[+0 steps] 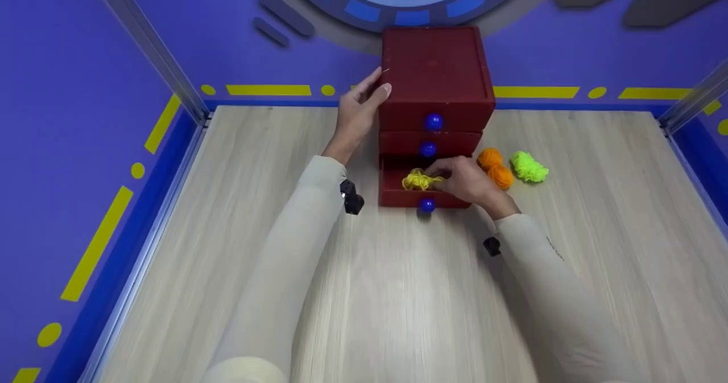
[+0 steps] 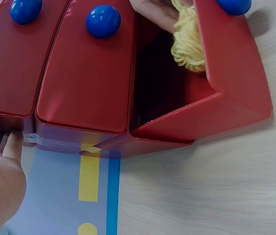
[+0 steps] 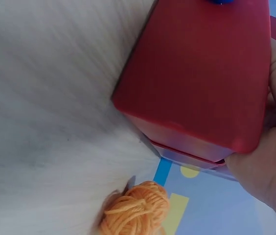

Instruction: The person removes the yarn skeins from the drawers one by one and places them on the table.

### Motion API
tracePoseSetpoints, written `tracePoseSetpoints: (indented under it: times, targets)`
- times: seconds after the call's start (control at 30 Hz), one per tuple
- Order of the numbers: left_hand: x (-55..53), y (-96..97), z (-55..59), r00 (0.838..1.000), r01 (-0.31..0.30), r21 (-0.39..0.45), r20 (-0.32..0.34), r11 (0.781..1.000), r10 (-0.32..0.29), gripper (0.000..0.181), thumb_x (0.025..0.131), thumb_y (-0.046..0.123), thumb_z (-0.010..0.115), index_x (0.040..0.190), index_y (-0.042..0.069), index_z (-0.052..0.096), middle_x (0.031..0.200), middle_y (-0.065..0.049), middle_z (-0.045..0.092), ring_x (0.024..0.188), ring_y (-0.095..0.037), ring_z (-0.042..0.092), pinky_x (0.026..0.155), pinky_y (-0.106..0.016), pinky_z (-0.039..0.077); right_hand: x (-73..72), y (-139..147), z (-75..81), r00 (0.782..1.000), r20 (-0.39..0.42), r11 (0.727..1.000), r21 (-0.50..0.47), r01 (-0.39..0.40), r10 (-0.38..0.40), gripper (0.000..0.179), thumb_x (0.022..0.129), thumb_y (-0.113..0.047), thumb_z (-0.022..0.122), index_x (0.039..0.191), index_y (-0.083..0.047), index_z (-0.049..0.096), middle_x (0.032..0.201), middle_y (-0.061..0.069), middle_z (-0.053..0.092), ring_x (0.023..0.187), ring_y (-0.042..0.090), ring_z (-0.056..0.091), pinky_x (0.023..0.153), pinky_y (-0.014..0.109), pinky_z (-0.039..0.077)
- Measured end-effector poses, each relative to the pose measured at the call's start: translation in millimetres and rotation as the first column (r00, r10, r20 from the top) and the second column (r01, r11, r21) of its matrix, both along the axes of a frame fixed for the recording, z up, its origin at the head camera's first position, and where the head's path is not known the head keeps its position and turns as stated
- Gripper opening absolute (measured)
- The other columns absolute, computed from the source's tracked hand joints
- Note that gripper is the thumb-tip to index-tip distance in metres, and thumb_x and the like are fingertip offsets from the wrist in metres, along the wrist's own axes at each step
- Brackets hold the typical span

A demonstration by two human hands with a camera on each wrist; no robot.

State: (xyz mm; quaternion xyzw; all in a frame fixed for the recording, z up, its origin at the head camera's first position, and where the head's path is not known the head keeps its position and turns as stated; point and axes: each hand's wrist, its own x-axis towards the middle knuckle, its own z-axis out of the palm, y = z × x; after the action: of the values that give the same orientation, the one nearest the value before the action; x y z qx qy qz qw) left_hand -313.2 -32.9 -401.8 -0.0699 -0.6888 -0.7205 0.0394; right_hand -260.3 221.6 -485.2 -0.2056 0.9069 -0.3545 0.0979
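Observation:
A dark red three-drawer cabinet (image 1: 432, 64) with blue round knobs stands against the back wall. Its bottom drawer (image 1: 392, 198) is pulled out; the upper two are closed. Inside that drawer is a bundle of yellow yarn (image 1: 418, 180), also visible in the left wrist view as a yellow yarn bundle (image 2: 189, 44). My right hand (image 1: 467, 181) reaches over the drawer's right side and pinches the yarn, its fingertips partly hidden. With fingers extended, my left hand (image 1: 357, 112) rests against the cabinet's upper left side.
Two orange yarn balls (image 1: 496, 169) lie on the table just right of the drawer, close to my right wrist. Farther right is a bright green yarn bundle (image 1: 529, 167). Blue panels (image 1: 273, 64) enclose the wooden table (image 1: 387, 292) at the back and sides.

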Motion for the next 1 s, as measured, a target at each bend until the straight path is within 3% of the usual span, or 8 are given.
tracePoseSetpoints:
  times: [0.4, 0.73, 1.0]
  targets:
    - [0.7, 0.3, 1.5, 1.000, -0.014, -0.047, -0.013, 0.999, 0.013, 0.052, 0.106, 0.028, 0.070, 0.155, 0.017, 0.057, 0.161, -0.003, 0.050, 0.144, -0.007, 0.046, 0.110, -0.017, 0.041, 2.6, 3, 1.0, 1.000, 0.010, 0.997, -0.072, 0.003, -0.003, 0.024, 0.096, -0.001, 0.075, 0.118, -0.007, 0.080, 0.119, 0.010, 0.076, 0.107, 0.029, 0.066, 0.101, 0.049, 0.055]
    - [-0.2, -0.1, 0.6, 1.000, 0.000, -0.038, -0.008, 0.999, -0.001, 0.053, 0.106, 0.028, 0.070, 0.156, 0.017, 0.056, 0.162, 0.000, 0.049, 0.146, -0.005, 0.043, 0.110, -0.016, 0.040, 5.0, 8, 4.0, 0.999, -0.041, 0.994, -0.106, -0.006, 0.001, 0.021, 0.096, -0.004, 0.078, 0.117, -0.007, 0.081, 0.116, 0.010, 0.077, 0.107, 0.028, 0.067, 0.099, 0.047, 0.055]
    - [-0.5, 0.3, -0.2, 1.000, 0.002, -0.009, -0.004, 1.000, -0.002, 0.053, 0.106, 0.027, 0.070, 0.156, 0.016, 0.056, 0.161, 0.000, 0.050, 0.144, -0.004, 0.045, 0.110, -0.016, 0.040, 9.8, 12, 10.0, 0.999, -0.035, 0.994, -0.111, 0.014, -0.018, 0.022, 0.097, -0.006, 0.078, 0.119, -0.007, 0.080, 0.119, 0.010, 0.076, 0.107, 0.027, 0.065, 0.097, 0.046, 0.055]
